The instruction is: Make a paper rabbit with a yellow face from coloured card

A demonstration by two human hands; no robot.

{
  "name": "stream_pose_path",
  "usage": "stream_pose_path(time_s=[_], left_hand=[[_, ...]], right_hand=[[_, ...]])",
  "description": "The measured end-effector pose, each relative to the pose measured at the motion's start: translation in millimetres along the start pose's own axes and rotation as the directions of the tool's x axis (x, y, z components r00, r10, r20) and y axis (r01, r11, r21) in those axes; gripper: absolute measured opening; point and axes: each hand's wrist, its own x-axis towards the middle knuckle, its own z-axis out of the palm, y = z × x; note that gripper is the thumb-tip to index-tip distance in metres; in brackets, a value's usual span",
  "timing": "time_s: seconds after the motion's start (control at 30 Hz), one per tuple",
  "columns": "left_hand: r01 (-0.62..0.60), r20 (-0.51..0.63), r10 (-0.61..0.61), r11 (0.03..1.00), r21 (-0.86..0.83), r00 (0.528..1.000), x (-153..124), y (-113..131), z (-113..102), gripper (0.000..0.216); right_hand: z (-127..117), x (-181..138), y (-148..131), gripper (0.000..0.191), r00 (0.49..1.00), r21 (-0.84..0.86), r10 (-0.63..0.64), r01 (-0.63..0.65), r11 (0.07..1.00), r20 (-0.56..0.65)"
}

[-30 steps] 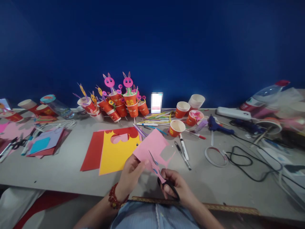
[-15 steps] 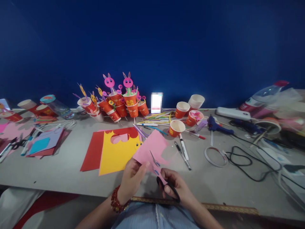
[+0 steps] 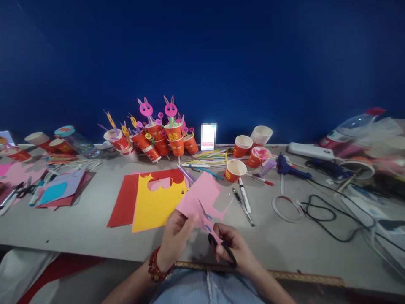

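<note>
My left hand (image 3: 177, 232) pinches the lower left edge of a sheet of pink paper (image 3: 198, 194), thumb on top. The sheet's right side has a ragged, curved cut edge. My right hand (image 3: 234, 247) grips black-handled scissors (image 3: 228, 253), fingers through the loops. The blades lie across the paper, with one tip showing over the pink surface. Near the scissors, a narrow pink piece with small blue-grey shapes drawn on it hangs along the blades. Just left of the sheet lies yellow paper (image 3: 155, 211) with curved pieces cut out, over red paper (image 3: 122, 202).
Decorated red paper cups (image 3: 175, 143) stand at the back left. Another cup (image 3: 236, 170) and pens (image 3: 243, 207) sit right of the pink sheet. Further right are a blue glue gun (image 3: 291, 169), a tape roll (image 3: 286, 209) and a looping black cable (image 3: 332, 228). Left lies stacked coloured paper (image 3: 68, 185).
The scissors' handles have drawn slightly closer together. A thin strip at the pink sheet's right edge shows more clearly now. Both hands stay almost in place.
</note>
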Motion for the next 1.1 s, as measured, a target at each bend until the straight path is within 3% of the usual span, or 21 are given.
stream_pose_path(time_s=[0.5,0.73,0.9,1.1], left_hand=[[0.012,-0.067,-0.012,1.000,-0.005,0.998,0.6,-6.4,-1.8,0.031],[-0.003,-0.030,0.001,0.997,-0.071,1.000,3.8,-14.7,-5.4,0.027],[0.072,-0.044,-0.079,0.986,-0.150,0.996,14.2,-24.0,-5.9,0.024],[0.157,-0.030,-0.166,0.968,-0.197,0.986,34.1,-29.1,-3.2,0.031]], right_hand=[[1.8,3.8,2.8,0.063,1.000,-0.048,-0.016,0.016,0.999,-0.007],[1.1,7.5,5.0,0.061,1.000,-0.075,-0.022,0.022,0.997,-0.004],[-6.6,11.9,1.7,0.061,1.000,-0.107,-0.019,0.019,0.994,-0.004],[-19.3,12.1,8.5,0.056,0.997,-0.148,0.078,-0.078,0.986,-0.007]])
